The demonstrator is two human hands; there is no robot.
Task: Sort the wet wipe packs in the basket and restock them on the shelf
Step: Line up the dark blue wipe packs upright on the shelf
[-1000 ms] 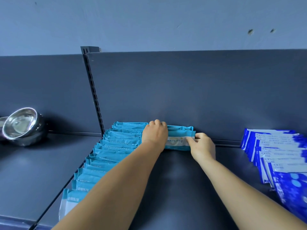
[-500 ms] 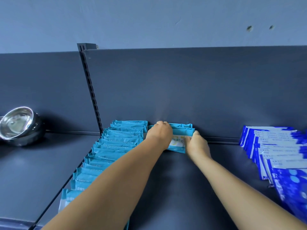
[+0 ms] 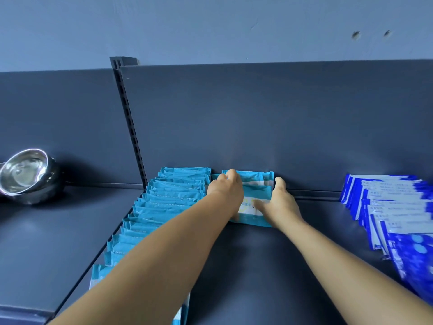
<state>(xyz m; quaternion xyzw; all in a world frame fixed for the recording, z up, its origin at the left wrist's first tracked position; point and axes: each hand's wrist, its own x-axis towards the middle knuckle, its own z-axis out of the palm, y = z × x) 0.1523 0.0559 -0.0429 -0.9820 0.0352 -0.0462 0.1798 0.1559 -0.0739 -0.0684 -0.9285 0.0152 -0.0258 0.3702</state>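
Centre of the frame, against the dark back panel (image 3: 269,118) of the shelf (image 3: 257,266): a short stack of light-blue wet wipe packs (image 3: 254,184), lying flat and overlapping, with about 4 edges visible; the exact count cannot be told.

Left hand (image 3: 226,187): placed on the left end of the short stack, knuckles up, fingers curled over the far edge of the packs; fingertips hidden.

Right hand (image 3: 280,202): at the right end of the same stack, fingers extended along its right side, thumb (image 3: 259,204) laid across the white label of the nearest pack. Spread, not clenched.

Lower left to centre of the frame: 1 long row of light-blue packs (image 3: 168,202), overlapping like shingles, running from the back panel toward the front edge; roughly 20 edges show, the nearest ones hidden behind the left forearm. It lies just left of the short stack, touching or nearly so.

Right edge of the frame: 1 row of dark-blue packs (image 3: 393,207) with white labels, overlapping, about 10 visible, well apart from the hands.

Left edge of the frame: steel bowls (image 3: 25,174), nested and tilted, at least 2, on the neighbouring shelf section beyond the slotted upright (image 3: 131,127).
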